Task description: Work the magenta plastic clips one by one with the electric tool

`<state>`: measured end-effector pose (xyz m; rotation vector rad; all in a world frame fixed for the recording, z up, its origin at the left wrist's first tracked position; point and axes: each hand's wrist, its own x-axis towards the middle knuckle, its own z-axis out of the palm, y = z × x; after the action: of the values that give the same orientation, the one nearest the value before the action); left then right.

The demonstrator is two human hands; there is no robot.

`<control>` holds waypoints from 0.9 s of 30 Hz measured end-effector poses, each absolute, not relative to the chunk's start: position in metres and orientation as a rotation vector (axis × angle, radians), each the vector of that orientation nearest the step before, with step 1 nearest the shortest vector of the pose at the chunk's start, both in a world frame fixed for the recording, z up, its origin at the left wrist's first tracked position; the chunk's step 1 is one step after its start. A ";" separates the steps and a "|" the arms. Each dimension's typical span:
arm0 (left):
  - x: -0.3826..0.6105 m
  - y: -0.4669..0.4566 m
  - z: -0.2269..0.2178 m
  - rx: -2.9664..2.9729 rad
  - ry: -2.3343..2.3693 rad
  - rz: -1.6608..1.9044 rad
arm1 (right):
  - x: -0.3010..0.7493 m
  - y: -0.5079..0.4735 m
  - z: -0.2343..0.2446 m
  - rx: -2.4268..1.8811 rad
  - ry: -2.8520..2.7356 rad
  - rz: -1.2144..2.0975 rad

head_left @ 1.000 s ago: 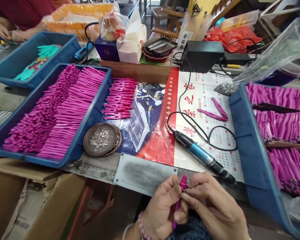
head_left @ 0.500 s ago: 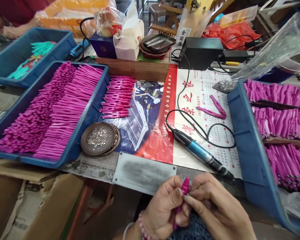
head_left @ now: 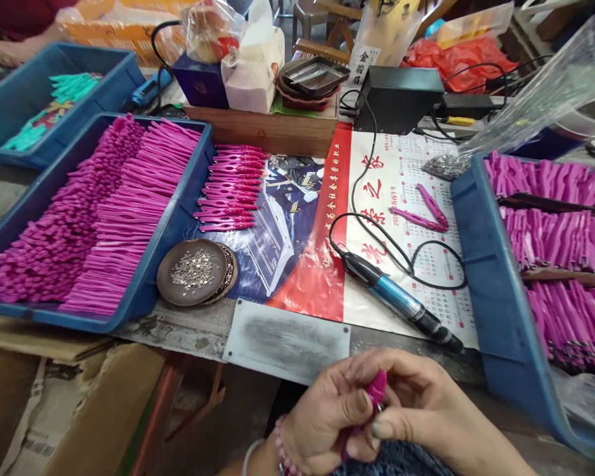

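In front of my body, my left hand (head_left: 330, 413) is closed around a slim magenta plastic piece (head_left: 377, 389), its pointed tip sticking up past my thumb. My right hand (head_left: 426, 400) closes on the same piece from the other side, its thumb pressed near a small shiny metal spot and its fingers curled behind. The piece's lower part is mostly hidden by my fingers. Beyond my hands lies a blue-and-black corded screwdriver-like tool (head_left: 394, 297). A V-shaped magenta piece (head_left: 434, 210) rests on the calendar sheet (head_left: 406, 172).
A blue bin (head_left: 114, 318) on the left holds many magenta pieces, with a row of similar pieces (head_left: 233, 188) beside it. A brown dish (head_left: 166, 291) carries small metal bits. At right stands another blue bin (head_left: 496, 291). A metal plate (head_left: 287, 340) lines the table edge. A person's arm (head_left: 24, 51) is far left.
My right hand has shifted its grip: the fingers now wrap behind the piece and the thumb presses its front. The piece has moved slightly right and down. The view has shifted slightly.
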<state>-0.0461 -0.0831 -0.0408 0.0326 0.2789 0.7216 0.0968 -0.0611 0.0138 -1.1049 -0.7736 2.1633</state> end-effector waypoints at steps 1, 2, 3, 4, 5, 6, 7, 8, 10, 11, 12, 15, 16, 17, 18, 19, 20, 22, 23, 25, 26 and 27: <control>-0.046 -0.083 -0.041 0.034 0.278 0.722 | 0.098 -0.061 0.013 -1.103 -0.796 2.150; -0.046 -0.083 -0.041 0.043 0.280 0.720 | 0.099 -0.061 0.012 -1.113 -0.815 2.126; -0.046 -0.083 -0.041 0.054 0.279 0.720 | 0.099 -0.060 0.011 -1.127 -0.820 2.097; -0.046 -0.083 -0.041 0.057 0.279 0.723 | 0.099 -0.060 0.011 -1.131 -0.815 2.083; -0.046 -0.083 -0.041 0.059 0.283 0.730 | 0.099 -0.059 0.010 -1.126 -0.792 2.085; -0.046 -0.084 -0.041 0.059 0.287 0.738 | 0.098 -0.058 0.010 -1.105 -0.763 2.101; -0.046 -0.084 -0.042 0.055 0.292 0.749 | 0.097 -0.057 0.010 -1.087 -0.731 2.121; -0.046 -0.084 -0.042 0.051 0.300 0.761 | 0.097 -0.056 0.011 -1.068 -0.713 2.140; -0.047 -0.084 -0.042 0.054 0.307 0.784 | 0.095 -0.054 0.013 -1.043 -0.709 2.165; -0.048 -0.085 -0.042 0.058 0.304 0.793 | 0.094 -0.054 0.015 -1.042 -0.717 2.169; -0.048 -0.085 -0.042 0.061 0.299 0.801 | 0.094 -0.053 0.016 -1.038 -0.730 2.174; -0.049 -0.086 -0.042 0.067 0.283 0.822 | 0.094 -0.055 0.019 -1.028 -0.733 2.203; -0.049 -0.087 -0.042 0.065 0.283 0.824 | 0.094 -0.056 0.020 -1.028 -0.731 2.208; -0.049 -0.087 -0.042 0.063 0.281 0.823 | 0.094 -0.057 0.020 -1.033 -0.731 2.206; -0.049 -0.087 -0.042 0.061 0.278 0.818 | 0.094 -0.058 0.019 -1.042 -0.731 2.209; -0.049 -0.088 -0.042 0.058 0.275 0.809 | 0.094 -0.059 0.018 -1.052 -0.731 2.204; -0.049 -0.088 -0.043 0.054 0.276 0.800 | 0.094 -0.059 0.016 -1.056 -0.738 2.191; -0.049 -0.088 -0.045 0.038 0.299 0.784 | 0.093 -0.059 0.010 -1.075 -0.749 2.151; -0.049 -0.088 -0.047 0.027 0.314 0.776 | 0.093 -0.058 0.005 -1.088 -0.750 2.131; -0.049 -0.087 -0.049 0.002 0.331 0.770 | 0.093 -0.058 -0.004 -1.108 -0.726 2.122; -0.049 -0.087 -0.050 -0.007 0.328 0.769 | 0.094 -0.058 -0.009 -1.109 -0.697 2.143; -0.049 -0.087 -0.050 -0.011 0.320 0.769 | 0.094 -0.058 -0.013 -1.102 -0.664 2.166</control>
<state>-0.0486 -0.0872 -0.0504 -0.0111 0.3196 0.7695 0.0942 -0.0583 -0.0131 -1.1022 -0.6636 2.1659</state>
